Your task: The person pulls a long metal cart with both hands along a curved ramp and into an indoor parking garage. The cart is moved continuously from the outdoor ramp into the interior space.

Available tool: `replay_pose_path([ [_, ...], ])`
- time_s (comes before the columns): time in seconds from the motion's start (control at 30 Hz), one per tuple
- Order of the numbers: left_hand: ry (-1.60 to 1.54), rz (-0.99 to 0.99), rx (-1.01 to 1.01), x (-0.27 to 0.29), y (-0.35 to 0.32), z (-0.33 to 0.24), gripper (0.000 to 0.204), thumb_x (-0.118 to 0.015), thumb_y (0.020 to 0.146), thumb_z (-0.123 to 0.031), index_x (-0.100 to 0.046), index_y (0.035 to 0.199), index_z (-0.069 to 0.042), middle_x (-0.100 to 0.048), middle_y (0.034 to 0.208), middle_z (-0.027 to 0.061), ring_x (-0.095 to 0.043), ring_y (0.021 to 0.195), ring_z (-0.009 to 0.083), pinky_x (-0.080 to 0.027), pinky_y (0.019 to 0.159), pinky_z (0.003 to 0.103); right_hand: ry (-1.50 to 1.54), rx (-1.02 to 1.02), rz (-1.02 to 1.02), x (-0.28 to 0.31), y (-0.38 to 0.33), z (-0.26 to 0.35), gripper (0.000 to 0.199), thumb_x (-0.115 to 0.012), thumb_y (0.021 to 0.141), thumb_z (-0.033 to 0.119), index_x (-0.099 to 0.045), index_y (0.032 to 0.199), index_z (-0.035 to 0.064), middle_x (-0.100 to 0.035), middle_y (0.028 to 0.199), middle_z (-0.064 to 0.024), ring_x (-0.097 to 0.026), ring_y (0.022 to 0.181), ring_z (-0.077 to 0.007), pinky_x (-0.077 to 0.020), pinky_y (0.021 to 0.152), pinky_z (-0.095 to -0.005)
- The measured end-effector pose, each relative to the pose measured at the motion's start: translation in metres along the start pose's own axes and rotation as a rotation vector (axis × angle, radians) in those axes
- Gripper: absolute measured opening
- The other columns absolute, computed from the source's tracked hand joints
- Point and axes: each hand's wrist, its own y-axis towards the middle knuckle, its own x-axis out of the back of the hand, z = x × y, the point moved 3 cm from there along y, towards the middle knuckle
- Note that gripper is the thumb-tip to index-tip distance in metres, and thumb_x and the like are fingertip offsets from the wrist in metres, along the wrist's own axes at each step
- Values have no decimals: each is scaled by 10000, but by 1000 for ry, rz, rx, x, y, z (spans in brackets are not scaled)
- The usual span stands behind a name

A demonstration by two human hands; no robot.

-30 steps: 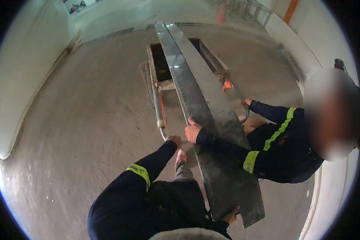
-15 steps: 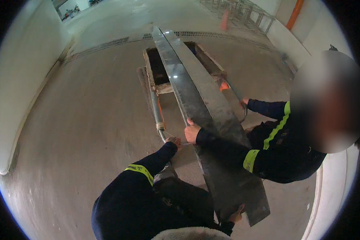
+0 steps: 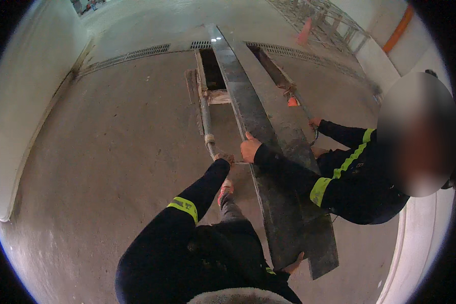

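Two long flat grey sheets, a darker one (image 3: 244, 104) on the left and a duller one (image 3: 268, 96) beside it, lie lengthwise over a wooden-framed cart (image 3: 219, 96) with tubular handles. My left hand (image 3: 225, 158) is closed round the bent end of the cart's left handle (image 3: 206, 119). Near me, my right hand (image 3: 295, 264) grips the near end of the darker sheet, its thumb on top and its fingers partly hidden. From the right, a co-worker's hand (image 3: 250, 147) holds the left edge of that sheet, and their other hand (image 3: 314, 123) is on the right handle.
A drain grate (image 3: 131, 58) crosses the concrete floor beyond the cart. Walls run along the left (image 3: 35, 91) and right sides. An orange cone (image 3: 305, 31) and metal frames (image 3: 334, 23) stand far right. The co-worker (image 3: 359, 197) is close on my right.
The cart and sheets appear farther right and higher in view, with the grate nearer the cart. My left foot has come into view. Both hands keep their holds.
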Motion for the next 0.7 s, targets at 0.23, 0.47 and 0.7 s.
replay_pose_path([
  [0.23,67,91,65,-33,3,1,401,-478,792,-394,-517,1115,-160,-539,1134,16,-473,1104,248,-368,887,436,-6,23,-11,14,5,4,484,-410,851,340,-542,1054,-79,-548,1069,-213,-540,965,-290,-419,859,-379],
  [0.47,90,136,32,-65,-31,16,385,-481,773,-382,-552,1090,-176,-538,1156,25,-508,1060,239,-400,838,420,-29,79,-16,38,12,-20,466,-366,870,303,-525,1077,-83,-533,1093,-220,-530,992,-299,-416,873,-388],
  [0.7,3,89,23,-82,19,-13,424,-445,823,-385,-500,1144,-115,-458,1229,101,-408,1146,292,-316,904,511,-80,411,-103,32,18,-71,452,-322,889,267,-508,1100,-87,-518,1116,-227,-519,1019,-307,-412,888,-396],
])
